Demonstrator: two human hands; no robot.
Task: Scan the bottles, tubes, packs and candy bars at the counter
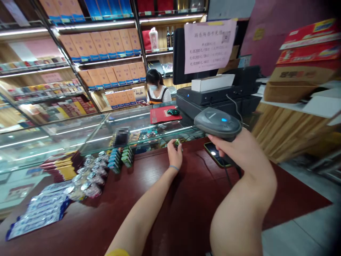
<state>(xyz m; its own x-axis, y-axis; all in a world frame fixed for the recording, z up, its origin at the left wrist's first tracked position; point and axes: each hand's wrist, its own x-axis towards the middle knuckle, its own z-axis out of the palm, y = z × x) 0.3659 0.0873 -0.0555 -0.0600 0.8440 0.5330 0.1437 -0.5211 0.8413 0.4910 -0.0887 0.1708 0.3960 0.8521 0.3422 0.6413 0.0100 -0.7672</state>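
My right hand (230,145) is wrapped round the handle of a grey barcode scanner (218,122), whose blue light is lit. The scanner is held up over the counter. At the back edge of the dark red counter (149,192), my left hand (175,153) has its fingers curled round a small green pack (177,142), mostly hidden by the fingers. A phone (217,154) lies under my right hand. Left of my left hand stand rows of small green packs (127,156) and blue packs (114,160).
Clear-lidded jars (92,183), blue-and-white packets (39,206) and maroon-and-yellow packs (62,167) fill the counter's left. Behind are a glass case (93,142), a mouse (173,112) on a red mat, a monitor (178,57) and a seated person (160,92). Cartons (295,78) stand right.
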